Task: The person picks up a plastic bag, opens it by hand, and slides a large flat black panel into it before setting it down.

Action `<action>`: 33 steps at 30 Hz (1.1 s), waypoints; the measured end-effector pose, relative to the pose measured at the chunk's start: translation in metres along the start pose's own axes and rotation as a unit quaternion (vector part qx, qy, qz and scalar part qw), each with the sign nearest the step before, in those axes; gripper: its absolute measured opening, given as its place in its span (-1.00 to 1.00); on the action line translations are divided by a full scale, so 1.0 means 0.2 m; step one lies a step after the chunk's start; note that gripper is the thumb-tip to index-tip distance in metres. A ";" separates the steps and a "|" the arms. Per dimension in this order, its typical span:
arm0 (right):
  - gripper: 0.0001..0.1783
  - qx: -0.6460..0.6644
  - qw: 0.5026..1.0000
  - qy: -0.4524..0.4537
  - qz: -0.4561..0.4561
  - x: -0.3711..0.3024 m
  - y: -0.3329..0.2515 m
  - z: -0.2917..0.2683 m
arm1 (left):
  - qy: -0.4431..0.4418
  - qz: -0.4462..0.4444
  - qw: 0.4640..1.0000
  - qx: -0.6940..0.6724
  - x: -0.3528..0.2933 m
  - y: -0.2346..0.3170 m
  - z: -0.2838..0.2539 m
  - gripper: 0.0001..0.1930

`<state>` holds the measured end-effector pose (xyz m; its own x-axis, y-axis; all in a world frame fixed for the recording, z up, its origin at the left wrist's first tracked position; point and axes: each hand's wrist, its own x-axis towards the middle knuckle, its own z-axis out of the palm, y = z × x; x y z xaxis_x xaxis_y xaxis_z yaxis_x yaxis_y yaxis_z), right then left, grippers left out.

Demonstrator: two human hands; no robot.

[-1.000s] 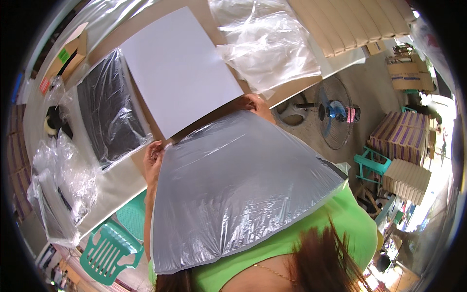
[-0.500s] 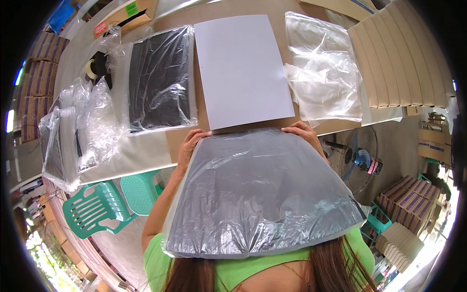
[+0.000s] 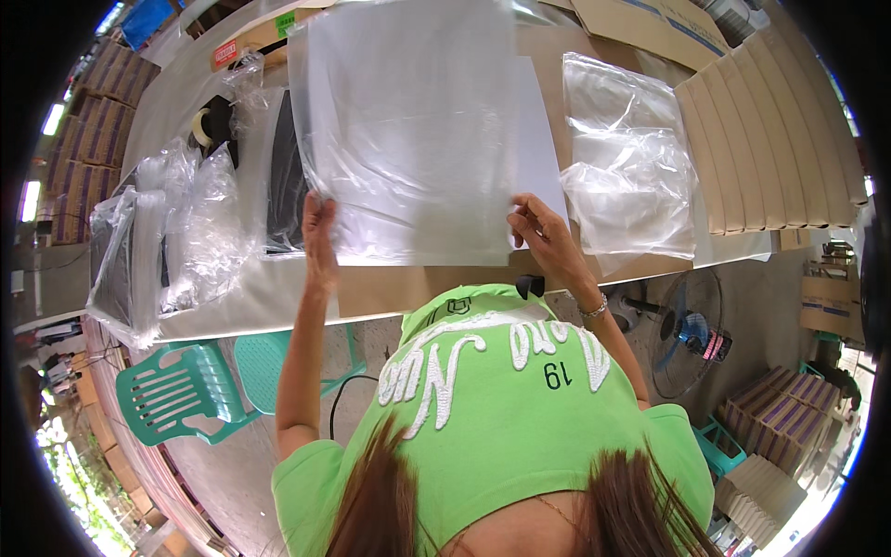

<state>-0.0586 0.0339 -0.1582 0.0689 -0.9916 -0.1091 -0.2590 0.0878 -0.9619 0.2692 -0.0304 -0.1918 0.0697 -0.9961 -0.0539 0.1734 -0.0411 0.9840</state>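
A large flat panel in a clear plastic bag [image 3: 418, 139] spans the space between my hands, its pale face up and a bit blurred. It hides most of a white sheet [image 3: 541, 158], which shows along its right side. My left hand [image 3: 319, 237] is closed on the panel's left edge near the lower corner. At the lower right edge, my right hand [image 3: 545, 239] pinches with bent fingers. Left of the panel lies a dark bagged panel [image 3: 284, 186], partly covered by it.
Clear plastic bags [image 3: 626, 158] lie right of the sheet, beside a row of brown cardboard pieces [image 3: 770, 130]. Crumpled plastic [image 3: 200, 223] and a tape roll [image 3: 201, 127] are at left. A green chair [image 3: 181, 390] and a fan [image 3: 687, 330] stand below the table edge.
The bagged panel has gone from resting against my chest, dark side showing, to over the table with a pale side showing. My hands have moved to its side edges.
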 end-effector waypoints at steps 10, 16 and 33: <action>-0.81 -0.192 0.963 0.171 -0.085 -0.09 0.15 -0.34 | 0.067 -0.078 0.977 0.187 0.29 0.01 -0.70 -0.51; -0.80 -0.436 0.804 0.403 -0.035 -0.14 0.25 -0.53 | 0.044 -0.095 0.958 0.268 0.46 -0.17 -0.95 -0.48; -0.74 -0.326 0.859 0.336 0.206 -0.14 0.64 -0.73 | 0.045 0.151 0.783 0.602 0.49 0.02 -0.56 -0.59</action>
<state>-0.2340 0.0598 -0.2415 -0.6733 -0.7389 -0.0259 -0.6276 0.5897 -0.5082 0.3865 -0.1186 -0.2126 0.0074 -0.9671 0.2542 -0.9123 0.0975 0.3977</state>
